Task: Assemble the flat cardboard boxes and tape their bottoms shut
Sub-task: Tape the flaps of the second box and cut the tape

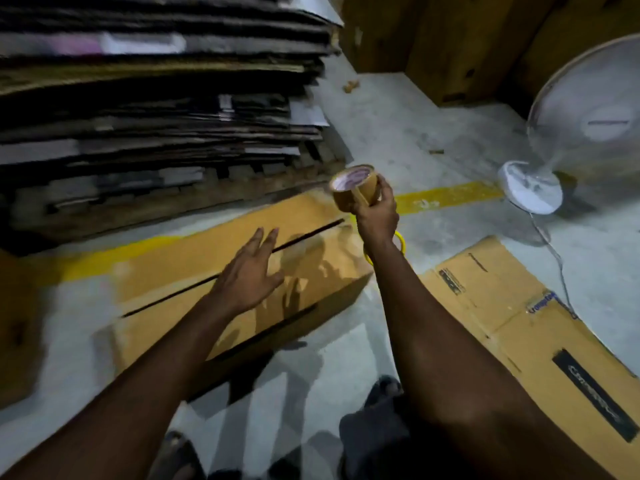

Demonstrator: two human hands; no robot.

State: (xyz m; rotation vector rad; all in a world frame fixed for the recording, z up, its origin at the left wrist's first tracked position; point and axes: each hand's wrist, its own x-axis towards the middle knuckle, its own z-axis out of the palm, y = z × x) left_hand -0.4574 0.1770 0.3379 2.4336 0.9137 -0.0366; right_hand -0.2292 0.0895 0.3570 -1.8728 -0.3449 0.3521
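Observation:
An assembled brown cardboard box (194,258) lies on the floor in front of me, its flaps closed with a dark seam running along the top. My left hand (252,271) hovers over or rests on that top near the seam, fingers spread and empty. My right hand (375,211) is raised above the box's right end and grips a roll of brown packing tape (353,185). A flattened cardboard box (526,317) with black printed labels lies on the floor to the right.
A tall stack of flat cardboard sheets (156,116) fills the upper left. A white pedestal fan (588,123) with its round base (530,187) and cable stands at the right. Brown wooden panels (450,36) line the back. A yellow line (446,195) crosses the concrete floor.

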